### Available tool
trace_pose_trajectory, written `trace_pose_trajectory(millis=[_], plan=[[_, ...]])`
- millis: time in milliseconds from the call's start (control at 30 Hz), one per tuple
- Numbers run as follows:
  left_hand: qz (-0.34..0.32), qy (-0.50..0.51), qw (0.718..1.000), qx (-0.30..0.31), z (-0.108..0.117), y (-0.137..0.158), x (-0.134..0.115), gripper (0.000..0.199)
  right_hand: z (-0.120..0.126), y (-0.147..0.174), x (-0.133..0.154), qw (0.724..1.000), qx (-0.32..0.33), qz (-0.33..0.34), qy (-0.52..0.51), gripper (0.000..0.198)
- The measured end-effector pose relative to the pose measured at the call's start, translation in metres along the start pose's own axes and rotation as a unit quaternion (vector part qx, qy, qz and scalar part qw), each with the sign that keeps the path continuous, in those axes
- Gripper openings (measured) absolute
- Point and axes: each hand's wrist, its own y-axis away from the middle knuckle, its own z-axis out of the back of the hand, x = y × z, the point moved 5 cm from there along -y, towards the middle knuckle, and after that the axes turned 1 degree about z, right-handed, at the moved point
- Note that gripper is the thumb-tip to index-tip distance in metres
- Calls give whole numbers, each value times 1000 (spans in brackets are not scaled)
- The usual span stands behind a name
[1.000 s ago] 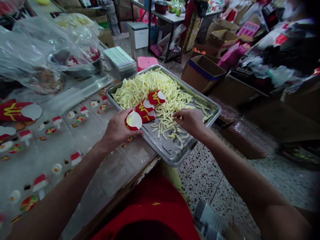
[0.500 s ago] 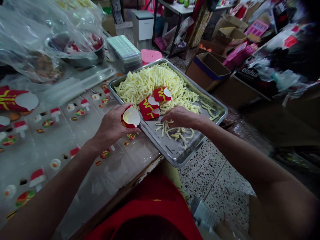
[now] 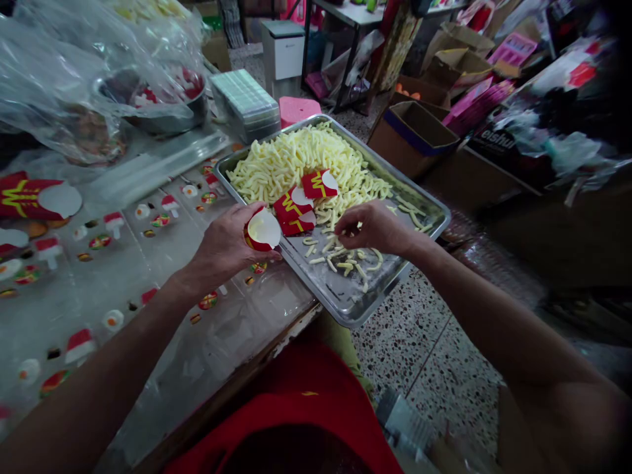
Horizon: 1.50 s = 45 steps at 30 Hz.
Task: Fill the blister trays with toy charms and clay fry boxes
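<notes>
The right hand [image 3: 372, 227] has just changed. A moment ago its fingers reach out low over the loose fries [image 3: 347, 266]. Now it is a bit higher and more to the right, and its fingers are curled in with the tips close to the thumb. I can't tell if a fry is in the pinch. I think this means the reach into the loose fries is over for now, and the right hand is well apart from the red box.

The left hand [image 3: 230, 240] has hardly moved. It is curled around the red box [image 3: 264, 230], part way closed, with the thumb low on one side. The box is tipped so its pale inside shows. I can't see any fries in it.

The box is just by the near left edge of the tray [image 3: 336, 286]. On the tray, a big pile of fries [image 3: 306, 155] is at the far side, and the loose ones lie under and near the right hand. More red boxes [image 3: 291, 205] lie at the front of the pile. They have not moved. The tray pokes out past the edge of the table [image 3: 247, 336].
</notes>
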Motion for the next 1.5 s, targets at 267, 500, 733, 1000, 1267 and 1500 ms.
trace_pose_trajectory(millis=[267, 500, 733, 1000, 1267, 1500], plan=[[-20, -14, 998, 53, -21, 3, -31, 97, -56, 15, 3, 980, 89, 28, 178, 20], [-16, -85, 994, 73, -26, 7, -36, 91, -26, 22, -8, 988, -77, -93, -98, 14], [-31, -108, 993, 28, -51, -9, -71, 85, -21, 11, 0, 830, -119, -185, -513, 24], [-37, -72, 993, -83, -89, -24, -82, 56, -37, 6, 8, 940, -237, -172, -176, 9], [-88, -33, 989, -112, -62, -5, -45, 39, -47, 5, 97, 972, -220, -80, 33, 25], [-128, 37, 981, -142, -51, 16, -45, 41, -48, 21, 96, 949, -233, -115, -180, 21]])
